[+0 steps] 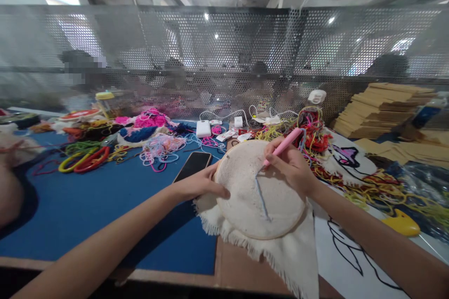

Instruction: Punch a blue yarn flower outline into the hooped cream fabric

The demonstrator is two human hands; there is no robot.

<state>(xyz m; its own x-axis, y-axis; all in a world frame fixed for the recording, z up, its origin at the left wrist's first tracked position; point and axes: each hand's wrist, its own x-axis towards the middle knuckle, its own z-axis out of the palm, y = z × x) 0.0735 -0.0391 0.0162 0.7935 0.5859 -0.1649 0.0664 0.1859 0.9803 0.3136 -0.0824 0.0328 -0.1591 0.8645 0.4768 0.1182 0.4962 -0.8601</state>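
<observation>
My left hand point(205, 182) grips the left rim of a round embroidery hoop point(242, 201), its thumb lying on the cream cloth. Frayed cloth edges point(273, 261) hang below the hoop. In my right hand point(291, 163) is a pink punch needle point(288, 142), tilted, with its lower end near the cloth. A line of light blue yarn stitching point(261, 198) runs down the cloth from close to the tool. Blue yarn also shows at the tool's upper end. The needle tip is too small to make out.
Left of the hoop lie a phone point(192, 166), red-handled scissors point(91, 160) and tangled yarn point(163, 147). To the right are more yarn point(312, 131), a yellow tool point(401, 223), a drawn sheet point(347, 252) and stacked brown envelopes point(382, 107). Another person's arm point(9, 187) is far left.
</observation>
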